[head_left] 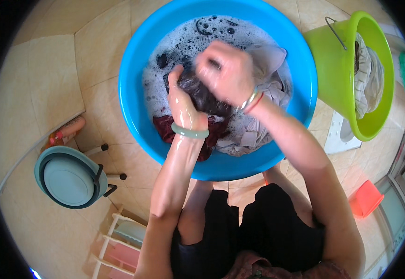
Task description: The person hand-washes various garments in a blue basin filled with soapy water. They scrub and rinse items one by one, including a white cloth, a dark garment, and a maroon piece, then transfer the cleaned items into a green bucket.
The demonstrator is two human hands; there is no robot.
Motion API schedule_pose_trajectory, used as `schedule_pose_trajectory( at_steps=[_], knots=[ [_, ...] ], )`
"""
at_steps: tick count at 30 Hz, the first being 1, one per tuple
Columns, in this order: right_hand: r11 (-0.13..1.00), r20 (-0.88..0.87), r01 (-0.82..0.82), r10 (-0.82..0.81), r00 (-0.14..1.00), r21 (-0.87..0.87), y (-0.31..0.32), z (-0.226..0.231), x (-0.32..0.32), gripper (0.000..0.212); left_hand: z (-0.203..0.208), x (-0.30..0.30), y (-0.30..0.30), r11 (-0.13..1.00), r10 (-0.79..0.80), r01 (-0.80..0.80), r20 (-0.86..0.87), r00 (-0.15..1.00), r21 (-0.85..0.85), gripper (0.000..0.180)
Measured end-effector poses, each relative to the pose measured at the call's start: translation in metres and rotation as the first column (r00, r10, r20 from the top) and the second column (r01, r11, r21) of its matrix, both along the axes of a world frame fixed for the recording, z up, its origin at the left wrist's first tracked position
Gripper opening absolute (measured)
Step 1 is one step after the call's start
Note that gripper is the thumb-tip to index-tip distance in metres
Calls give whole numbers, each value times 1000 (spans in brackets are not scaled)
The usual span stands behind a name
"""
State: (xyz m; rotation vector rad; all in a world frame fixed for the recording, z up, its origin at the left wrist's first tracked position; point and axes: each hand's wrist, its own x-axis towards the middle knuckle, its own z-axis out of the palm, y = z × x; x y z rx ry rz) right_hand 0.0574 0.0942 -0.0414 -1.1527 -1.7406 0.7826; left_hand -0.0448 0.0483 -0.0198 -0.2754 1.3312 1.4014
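Over a large blue basin (310, 88) of sudsy water, both my hands work on a wet dark garment (201, 96). My left hand (182, 106), with a pale green bangle at the wrist, is closed round the garment's left side, thumb up. Curled into a fist, my right hand (228, 72) grips the same cloth from above and is slightly blurred. A dark red cloth (164, 128) lies in the water below my left hand. Pale grey clothes (253, 135) are heaped on the basin's right side. Foam (184, 44) with dark gaps covers the far water.
A lime green bucket (326, 60) with pale clothes (370, 79) stands right of the basin. At left are a folding grey-green basin (67, 181) and an orange-red bottle (70, 130). A white rack (104, 249) stands lower left, a coral-red container (366, 199) lower right, on beige tiles.
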Motion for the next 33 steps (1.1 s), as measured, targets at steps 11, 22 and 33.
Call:
schedule_pose_trajectory(
  at_steps=[11, 22, 33],
  knots=[
    [998, 465, 66, -64, 883, 13, 6, -88, 31, 36, -80, -42, -4, 946, -265, 291, -179, 948, 142, 61],
    [982, 92, -176, 181, 979, -63, -11, -46, -7, 15, -102, -54, -7, 921, -332, 295, 117, 936, 254, 48],
    [903, 259, -340, 274, 926, 263, -79, 54, -47, 15, -64, -51, 2, 716, -529, 76, 469, 707, 694, 41]
  ],
)
